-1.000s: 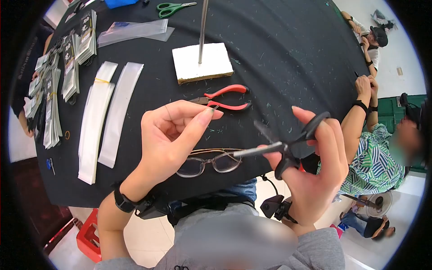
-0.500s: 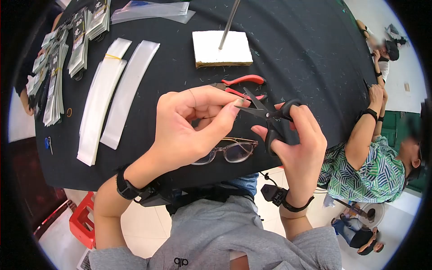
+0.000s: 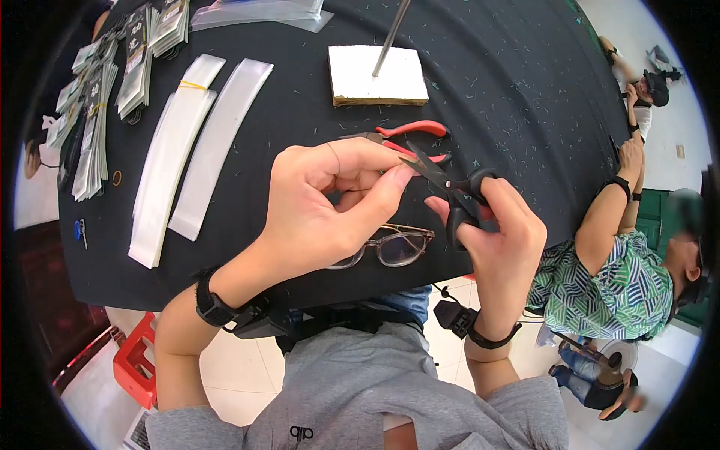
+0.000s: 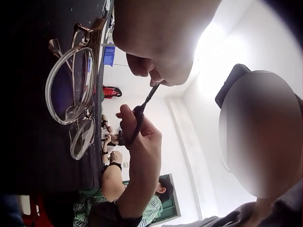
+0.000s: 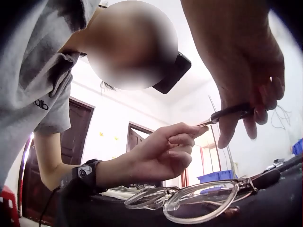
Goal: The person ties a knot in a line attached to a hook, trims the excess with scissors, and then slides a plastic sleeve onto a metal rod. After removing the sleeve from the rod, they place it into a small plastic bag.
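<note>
My right hand (image 3: 502, 232) grips black-handled scissors (image 3: 448, 184), thumb and fingers through the loops. Their blades stand slightly apart and point left, with the tips right at my left fingertips. My left hand (image 3: 322, 199) pinches a tiny thin piece between thumb and index finger; it is mostly hidden and I cannot tell what it is. A fine dark line crosses the left index finger. Red-handled pliers (image 3: 424, 128) lie on the black cloth behind my hands. Below them rest clear-framed eyeglasses (image 3: 405, 249), also large in the left wrist view, where the scissors (image 4: 147, 98) show edge-on.
A white block (image 3: 379, 75) with an upright metal rod (image 3: 391, 37) stands beyond the pliers. Long clear plastic sleeves (image 3: 221, 150) and bundled printed packets (image 3: 94, 142) lie at left. Fine clippings dot the cloth. Another person (image 3: 622, 277) sits at the right edge.
The right hand has brought the scissors leftward to the left fingertips, and their blades have closed partway. The head view has shifted, then settled. My left hand keeps its pinch.
</note>
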The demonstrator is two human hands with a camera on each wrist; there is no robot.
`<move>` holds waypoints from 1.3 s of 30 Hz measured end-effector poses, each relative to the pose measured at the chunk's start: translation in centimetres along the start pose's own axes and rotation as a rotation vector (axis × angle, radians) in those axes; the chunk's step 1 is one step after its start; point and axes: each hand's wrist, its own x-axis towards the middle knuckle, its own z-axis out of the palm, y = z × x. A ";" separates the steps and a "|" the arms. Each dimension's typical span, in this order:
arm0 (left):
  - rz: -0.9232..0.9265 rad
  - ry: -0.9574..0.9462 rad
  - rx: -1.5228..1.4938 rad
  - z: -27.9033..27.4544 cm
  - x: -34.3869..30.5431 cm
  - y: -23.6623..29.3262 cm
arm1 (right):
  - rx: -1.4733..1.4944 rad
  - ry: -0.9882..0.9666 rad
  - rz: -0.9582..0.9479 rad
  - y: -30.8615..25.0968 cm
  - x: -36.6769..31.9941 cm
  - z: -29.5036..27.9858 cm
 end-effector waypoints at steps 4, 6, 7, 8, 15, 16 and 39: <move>-0.022 -0.012 0.000 0.1 -0.1 0.3 | 0.007 -0.017 0.009 -0.2 -0.3 -0.4; -0.001 -0.001 0.012 0.4 -0.1 0.4 | 0.001 -0.023 0.045 0.0 -0.4 -0.6; 0.022 0.010 0.025 0.4 -0.1 0.4 | 0.001 -0.022 0.043 0.1 -0.5 -0.4; 0.021 0.010 0.025 0.4 -0.1 0.4 | 0.027 0.023 0.038 0.4 -0.5 -0.1; -0.103 -0.013 -0.097 0.2 0.1 0.1 | 0.013 0.120 0.270 1.9 0.6 -0.8; -0.136 -0.025 -0.172 0.2 0.2 0.0 | 0.022 0.097 0.394 2.6 1.0 -1.1; -0.426 -0.181 -0.445 0.1 0.6 0.0 | 0.822 -0.083 -0.143 2.2 1.2 1.2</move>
